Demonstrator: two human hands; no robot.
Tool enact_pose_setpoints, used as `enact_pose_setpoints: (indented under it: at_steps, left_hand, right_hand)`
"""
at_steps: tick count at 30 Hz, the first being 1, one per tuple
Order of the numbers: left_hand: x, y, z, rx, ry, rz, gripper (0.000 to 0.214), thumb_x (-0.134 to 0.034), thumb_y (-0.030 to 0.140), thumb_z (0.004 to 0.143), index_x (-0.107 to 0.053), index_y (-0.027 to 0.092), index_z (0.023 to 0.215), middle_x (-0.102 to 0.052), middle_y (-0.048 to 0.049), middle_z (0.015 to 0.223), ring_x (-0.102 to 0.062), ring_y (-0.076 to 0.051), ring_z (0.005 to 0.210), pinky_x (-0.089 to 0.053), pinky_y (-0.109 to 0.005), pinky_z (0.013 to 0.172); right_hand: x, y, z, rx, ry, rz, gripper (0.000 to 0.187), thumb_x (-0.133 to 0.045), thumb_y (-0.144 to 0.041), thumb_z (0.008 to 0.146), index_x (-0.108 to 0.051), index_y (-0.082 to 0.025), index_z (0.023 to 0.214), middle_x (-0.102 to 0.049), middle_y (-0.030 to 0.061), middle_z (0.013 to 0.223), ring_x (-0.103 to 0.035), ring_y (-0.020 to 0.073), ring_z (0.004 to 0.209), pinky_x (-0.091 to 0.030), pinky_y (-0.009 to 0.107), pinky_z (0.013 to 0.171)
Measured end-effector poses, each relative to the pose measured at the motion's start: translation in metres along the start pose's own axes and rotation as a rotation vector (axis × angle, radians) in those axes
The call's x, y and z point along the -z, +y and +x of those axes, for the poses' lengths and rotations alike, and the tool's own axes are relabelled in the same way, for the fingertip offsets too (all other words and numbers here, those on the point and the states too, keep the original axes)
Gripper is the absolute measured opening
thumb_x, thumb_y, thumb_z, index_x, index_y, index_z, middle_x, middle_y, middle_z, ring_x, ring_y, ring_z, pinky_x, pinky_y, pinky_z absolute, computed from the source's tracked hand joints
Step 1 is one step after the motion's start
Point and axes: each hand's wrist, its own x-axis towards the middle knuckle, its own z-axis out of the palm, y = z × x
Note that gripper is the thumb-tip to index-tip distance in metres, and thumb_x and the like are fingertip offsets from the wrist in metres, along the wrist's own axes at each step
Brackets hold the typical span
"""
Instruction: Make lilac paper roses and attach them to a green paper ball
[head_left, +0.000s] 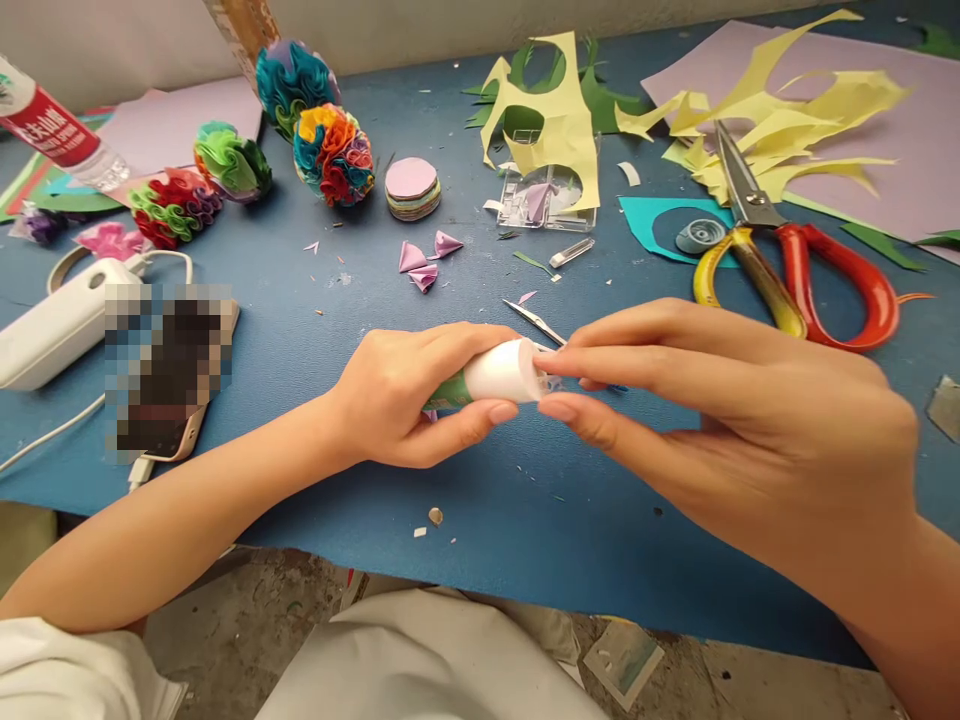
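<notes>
We use the big scissors [780, 260], red and yellow handles, as landmark. Left and nearer us from them, over the blue mat [525, 520], both hands meet. Left hand [405, 395] is wrapped round a glue stick [495, 372], a white tube with a green label, lying sideways with its open end toward the scissors side. Right hand [735, 420] sits just below the scissors, thumb and forefinger pressed together at the tube's mouth and the other fingers stretched out alongside. We cannot tell what the pinch holds; it is too small and hidden.

Thin metal tweezers [534, 320] lie left of the scissors, just behind the tube. Further left are folded pink pieces [424, 262], a stack of paper circles [412, 188] and paper flower balls [334, 155]. A clear plastic box [544, 200] is up-left of the scissors. Yellow paper scraps [780, 125] lie right behind the scissors' blades. A pixelated phone [169, 370] is far left.
</notes>
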Motion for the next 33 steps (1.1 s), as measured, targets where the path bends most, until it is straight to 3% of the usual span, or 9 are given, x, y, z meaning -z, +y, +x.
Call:
enact_pose_setpoints:
  at_steps: [5, 15, 22, 28, 33]
  left_hand:
    - [0.001, 0.000, 0.000, -0.008, 0.014, -0.022, 0.032, -0.048, 0.038, 0.090, -0.056, 0.013, 0.110, -0.072, -0.0074, 0.093, -0.069, -0.012, 0.077, -0.050, -0.019, 0.066]
    - [0.001, 0.001, 0.000, -0.045, -0.018, -0.122, 0.033, -0.051, 0.035, 0.089, -0.055, 0.011, 0.111, -0.072, -0.0094, 0.101, -0.069, -0.012, 0.087, -0.052, -0.017, 0.073]
    - [-0.001, 0.002, -0.002, -0.055, -0.037, -0.175, 0.034, -0.052, 0.035, 0.088, -0.055, 0.010, 0.110, -0.072, -0.0090, 0.099, -0.069, -0.012, 0.085, -0.051, -0.016, 0.070]
    - [0.000, 0.002, 0.000, -0.095, -0.044, -0.166, 0.034, -0.052, 0.037, 0.087, -0.055, 0.011, 0.110, -0.072, -0.0071, 0.092, -0.068, -0.011, 0.075, -0.050, -0.018, 0.063]
    - [0.001, 0.002, 0.000, -0.110, -0.039, -0.158, 0.034, -0.051, 0.037, 0.087, -0.056, 0.011, 0.108, -0.072, -0.0066, 0.088, -0.067, -0.012, 0.072, -0.049, -0.018, 0.061]
  right_hand:
    - [0.000, -0.002, 0.001, -0.066, -0.011, 0.069, 0.003, -0.065, -0.024, 0.083, -0.067, -0.027, 0.083, -0.069, -0.0037, 0.079, -0.060, 0.0084, 0.059, -0.047, 0.021, 0.053]
    - [0.002, -0.002, 0.003, -0.050, -0.027, 0.130, 0.008, -0.058, -0.019, 0.087, -0.059, -0.022, 0.079, -0.065, -0.0035, 0.075, -0.058, 0.0091, 0.062, -0.044, 0.023, 0.052]
    - [0.002, -0.006, 0.001, -0.108, 0.047, 0.158, 0.008, -0.058, -0.021, 0.089, -0.055, -0.020, 0.082, -0.060, -0.0061, 0.078, -0.053, 0.0024, 0.070, -0.045, 0.016, 0.064]
    - [0.000, -0.002, 0.003, -0.122, 0.078, 0.174, 0.010, -0.059, -0.017, 0.088, -0.054, -0.019, 0.080, -0.058, -0.0056, 0.076, -0.052, 0.0025, 0.070, -0.045, 0.019, 0.063]
    - [0.001, 0.005, 0.003, -0.049, 0.138, 0.214, 0.008, -0.060, -0.014, 0.086, -0.054, -0.018, 0.082, -0.056, -0.0051, 0.073, -0.052, 0.0032, 0.067, -0.044, 0.020, 0.059]
